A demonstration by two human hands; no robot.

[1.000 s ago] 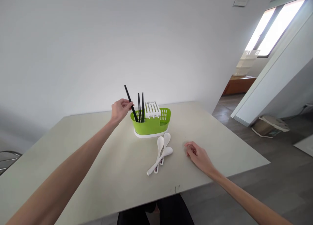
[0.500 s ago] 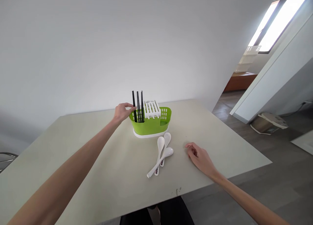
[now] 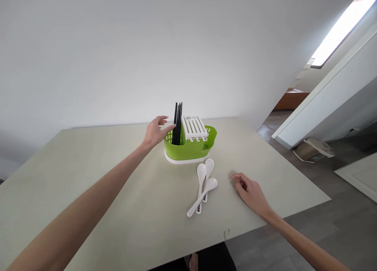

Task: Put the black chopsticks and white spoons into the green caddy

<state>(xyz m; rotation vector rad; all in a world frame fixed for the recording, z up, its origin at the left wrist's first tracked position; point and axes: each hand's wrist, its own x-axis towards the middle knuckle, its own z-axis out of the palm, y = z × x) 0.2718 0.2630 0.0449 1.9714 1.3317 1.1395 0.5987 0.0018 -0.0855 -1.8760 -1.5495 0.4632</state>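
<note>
My left hand (image 3: 156, 131) is at the left end of a green utensil basket (image 3: 188, 151), its thumb against several black chopsticks (image 3: 177, 125). The fingers are apart and grip nothing. Inside the basket's left compartment, the chopsticks stand close together, leaning slightly right at the top. A white slotted rack (image 3: 194, 127) with small hooks sits across the basket's middle. On the table to the right, my right hand (image 3: 250, 192) rests loosely curled, with a gap between thumb and index finger and nothing visible in it. White spoons (image 3: 201, 180) lie crossed in front of the basket.
The pale table (image 3: 132, 216) meets a white wall (image 3: 123, 59) behind the basket. Its right edge drops to a grey floor, where a brown and beige appliance (image 3: 313, 149) stands. My dark-clothed legs (image 3: 215, 259) are below the front edge.
The chopsticks, spread apart before, now stand bunched together, shifted toward the rack. My left thumb and fingers have opened from a pinch on the leftmost chopsticks. The view has shifted slightly.
</note>
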